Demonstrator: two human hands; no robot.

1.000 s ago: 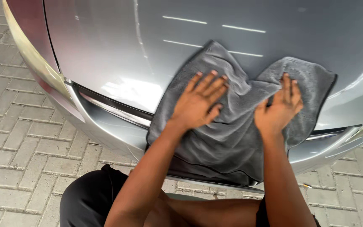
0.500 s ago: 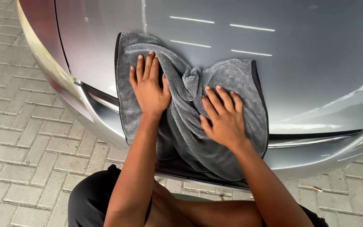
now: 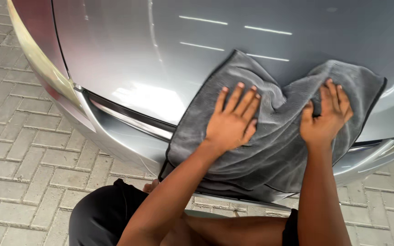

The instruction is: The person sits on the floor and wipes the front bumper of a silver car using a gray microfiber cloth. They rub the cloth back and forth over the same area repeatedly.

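The grey cloth (image 3: 274,132) is shifted back toward the right side of the silver car panel (image 3: 137,59), away from the left edge reached half a second ago. The left hand (image 3: 231,120) and right hand (image 3: 324,118) are carried along, flat on it, and spread wider apart.

A silver car panel (image 3: 128,59) carries a grey microfibre cloth (image 3: 274,150) spread flat and draped over its lower edge.

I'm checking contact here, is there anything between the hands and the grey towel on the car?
Nothing visible. The left hand lies flat with fingers spread directly on the grey towel, and the right hand presses on its bunched upper part. The towel itself rests straight on the silver car body.
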